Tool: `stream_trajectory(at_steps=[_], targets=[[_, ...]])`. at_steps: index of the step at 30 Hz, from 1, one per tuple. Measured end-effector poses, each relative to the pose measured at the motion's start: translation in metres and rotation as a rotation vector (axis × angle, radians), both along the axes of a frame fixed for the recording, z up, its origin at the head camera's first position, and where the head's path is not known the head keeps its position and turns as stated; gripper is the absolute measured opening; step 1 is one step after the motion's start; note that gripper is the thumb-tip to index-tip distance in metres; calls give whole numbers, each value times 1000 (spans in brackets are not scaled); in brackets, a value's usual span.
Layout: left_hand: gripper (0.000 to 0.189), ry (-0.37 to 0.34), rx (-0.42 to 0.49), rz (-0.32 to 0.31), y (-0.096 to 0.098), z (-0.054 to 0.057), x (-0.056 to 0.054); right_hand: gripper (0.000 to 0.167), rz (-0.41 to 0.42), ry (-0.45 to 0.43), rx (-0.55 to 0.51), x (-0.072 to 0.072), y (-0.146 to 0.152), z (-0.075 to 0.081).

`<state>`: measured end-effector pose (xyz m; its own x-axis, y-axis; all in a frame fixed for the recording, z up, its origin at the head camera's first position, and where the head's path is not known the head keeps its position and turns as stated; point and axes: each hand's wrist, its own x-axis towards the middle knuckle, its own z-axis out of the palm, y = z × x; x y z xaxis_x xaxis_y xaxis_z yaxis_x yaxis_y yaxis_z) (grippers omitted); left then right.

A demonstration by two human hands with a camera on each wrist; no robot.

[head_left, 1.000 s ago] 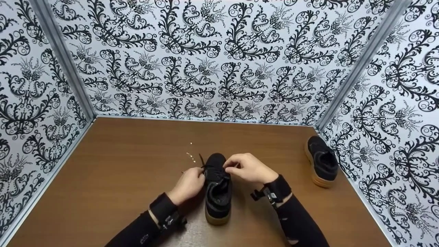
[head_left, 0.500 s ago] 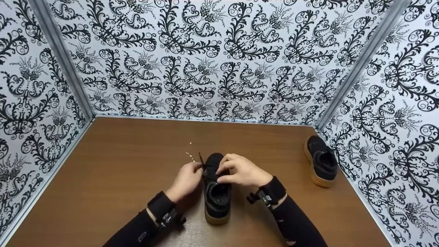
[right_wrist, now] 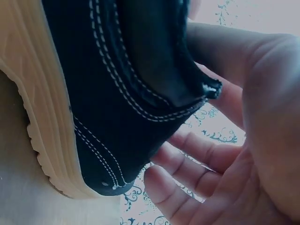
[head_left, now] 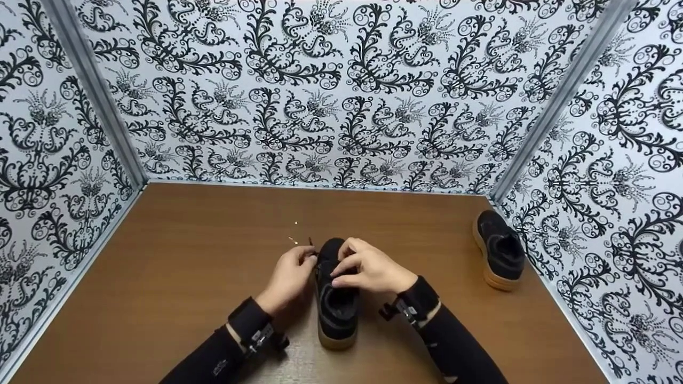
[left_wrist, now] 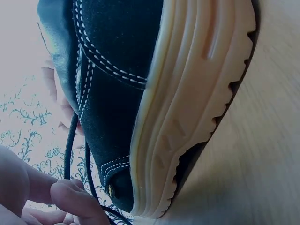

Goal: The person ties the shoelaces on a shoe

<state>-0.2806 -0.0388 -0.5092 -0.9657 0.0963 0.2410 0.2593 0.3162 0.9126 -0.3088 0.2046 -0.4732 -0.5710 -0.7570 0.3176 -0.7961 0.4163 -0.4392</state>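
Note:
A black low-top sneaker (head_left: 339,320) with a tan gum sole stands on the table, its toe pointing away from me. At its left side my left hand (head_left: 288,277) pinches a black shoelace (left_wrist: 70,145) between thumb and finger, seen close in the left wrist view. A lace end sticks up beyond those fingers. My right hand (head_left: 373,266) reaches over the shoe from the right, its fingers bent and its thumb and index fingertips close together at the tongue. The shoe's upper hides those tips in the right wrist view, so I cannot tell what they hold.
A matching black sneaker (head_left: 501,253) stands near the table's right edge. Patterned black-and-white panels (head_left: 320,106) wall the brown table (head_left: 213,229) at the back and sides. Small bright specks show on the tabletop left of the shoe's toe.
My left hand has moved slightly forward along the shoe's side. The right hand has shifted left over the laces and tongue, its thumb and index tips drawing closer. The shoe stays in place.

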Motion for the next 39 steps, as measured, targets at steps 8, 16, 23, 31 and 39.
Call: stream_trajectory(at_steps=[8,16,23,31,39], targets=[[32,-7,0,-1,0,-1,-1,8,17,47,-78,2,-6,-4],[29,-37,0,8,-1,1,-1,5,-5,95,-95,3,-10,-5],[27,-21,-53,10,-10,-2,-7,7,-56,40,-87,4,-12,-3],[30,56,-160,17,-24,-11,-19,5,-72,24,-87,6,-14,-2],[32,72,-251,-43,-24,-22,-20,5,-60,-11,-140,7,-14,-3]])
